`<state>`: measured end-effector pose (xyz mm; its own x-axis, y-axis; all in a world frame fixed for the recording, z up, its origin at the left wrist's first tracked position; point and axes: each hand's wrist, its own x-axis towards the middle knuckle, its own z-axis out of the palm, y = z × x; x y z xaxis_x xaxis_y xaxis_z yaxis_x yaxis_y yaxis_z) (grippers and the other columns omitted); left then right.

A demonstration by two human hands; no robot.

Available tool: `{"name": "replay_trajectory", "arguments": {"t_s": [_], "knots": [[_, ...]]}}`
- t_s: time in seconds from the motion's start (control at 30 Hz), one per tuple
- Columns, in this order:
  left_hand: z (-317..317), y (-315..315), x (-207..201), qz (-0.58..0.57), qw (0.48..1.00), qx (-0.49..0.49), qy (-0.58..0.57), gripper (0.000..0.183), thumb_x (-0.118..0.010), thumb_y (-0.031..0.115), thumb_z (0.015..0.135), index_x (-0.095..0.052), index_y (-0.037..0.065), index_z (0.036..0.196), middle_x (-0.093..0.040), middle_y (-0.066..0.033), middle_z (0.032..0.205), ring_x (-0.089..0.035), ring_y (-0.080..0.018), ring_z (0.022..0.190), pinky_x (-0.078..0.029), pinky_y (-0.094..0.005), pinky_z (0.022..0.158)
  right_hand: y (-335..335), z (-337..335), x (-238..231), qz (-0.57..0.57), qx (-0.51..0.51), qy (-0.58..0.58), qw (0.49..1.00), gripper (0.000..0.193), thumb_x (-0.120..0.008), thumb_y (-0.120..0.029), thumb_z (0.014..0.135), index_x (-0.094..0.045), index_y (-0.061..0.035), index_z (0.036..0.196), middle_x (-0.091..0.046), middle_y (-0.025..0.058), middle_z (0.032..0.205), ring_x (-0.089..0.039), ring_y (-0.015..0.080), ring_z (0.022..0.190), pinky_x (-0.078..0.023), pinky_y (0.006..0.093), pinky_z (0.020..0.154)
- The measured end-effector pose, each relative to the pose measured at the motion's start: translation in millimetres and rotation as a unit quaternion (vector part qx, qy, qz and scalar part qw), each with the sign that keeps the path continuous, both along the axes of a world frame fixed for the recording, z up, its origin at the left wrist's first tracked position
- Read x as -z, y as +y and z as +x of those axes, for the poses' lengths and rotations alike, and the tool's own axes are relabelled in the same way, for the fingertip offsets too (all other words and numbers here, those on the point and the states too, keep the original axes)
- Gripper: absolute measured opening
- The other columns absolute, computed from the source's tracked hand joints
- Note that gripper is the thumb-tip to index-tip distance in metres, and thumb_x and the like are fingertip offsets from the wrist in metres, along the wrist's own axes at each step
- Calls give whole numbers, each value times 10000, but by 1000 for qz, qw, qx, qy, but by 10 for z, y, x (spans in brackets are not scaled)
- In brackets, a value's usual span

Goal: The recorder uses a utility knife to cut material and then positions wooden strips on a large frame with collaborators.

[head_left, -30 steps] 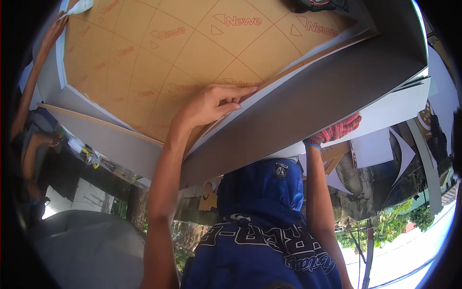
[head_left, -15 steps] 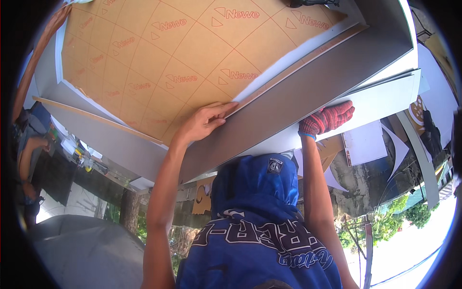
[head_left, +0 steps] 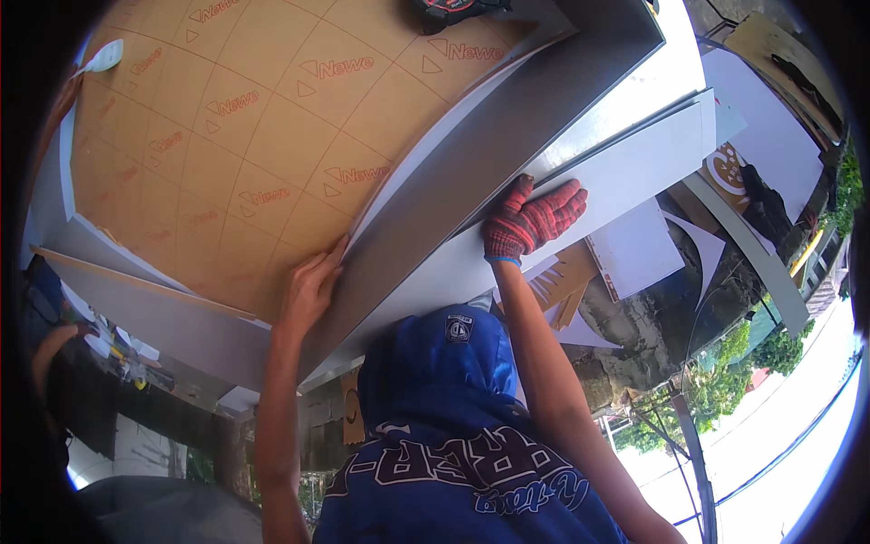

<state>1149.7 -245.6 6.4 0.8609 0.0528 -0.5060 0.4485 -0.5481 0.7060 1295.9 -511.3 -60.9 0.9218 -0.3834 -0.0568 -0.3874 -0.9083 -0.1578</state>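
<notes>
A large shallow box-like panel lies before me, lined with brown protective paper (head_left: 272, 118) and edged by a tall grey side wall (head_left: 462, 145). My bare left hand (head_left: 311, 288) rests at the near inside corner. Its fingers lie close together, tips touching the thin edging strip (head_left: 399, 168) where paper meets wall; the thumb is hidden. A red and black knitted glove covers my right hand (head_left: 535, 220). Its fingers are spread flat on the outer face of pale grey boards (head_left: 625, 159) beside the wall, with the thumb up near their top edge.
At the top edge sits a black object with red marks (head_left: 444, 13), partly cut off. A wooden strip (head_left: 136, 279) runs along the left side. White sheet offcuts (head_left: 639, 249) and a cut-out brown panel (head_left: 725, 170) lie to the right. Another person's forearm (head_left: 50, 354) shows at far left.
My left hand has slid down along the strip toward the near corner. The right hand's thumb has spread from its fingers. The whole view has shifted, and more of the black object shows.
</notes>
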Motion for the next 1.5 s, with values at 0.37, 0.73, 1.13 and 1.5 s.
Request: {"name": "replay_trajectory", "arguments": {"t_s": [0.37,0.73,1.13,1.5], "knots": [[114,-102,-70,56,997,-40,19,418,-585,-4,831,-551,49,1244,-620,-161,921,-601,-374,788,-475,-431,717,-15,4,6,-14,-1,-8,1000,775,-583,-390,848,-273,36,1415,-231,266,1478,-170,430,1384,-153,515,1127],[630,-207,-80,157,983,28,-91,258,-570,35,859,-601,11,1114,-651,-196,861,-623,-378,763,-475,-453,653,84,83,13,19,17,-10,1000,778,-564,-393,853,-256,34,1426,-209,250,1495,-152,420,1394,-124,503,1139],[227,-270,-1325,154,911,-209,-321,369,-452,-18,920,-490,-17,1288,-581,-174,982,-600,-263,783,-484,-368,680,53,126,130,45,11,-14,999,804,-475,-486,874,-216,16,1447,-172,223,1519,-109,386,1414,-62,464,1160],[-755,-1153,-2259,196,891,-106,-397,433,-689,103,804,-626,144,1230,-509,-45,742,-566,-193,612,-468,-315,524,-654,140,188,526,-41,-62,847,591,-535,-446,897,-481,-36,1320,-504,188,1321,-493,296,1189,-350,422,1046]]}}
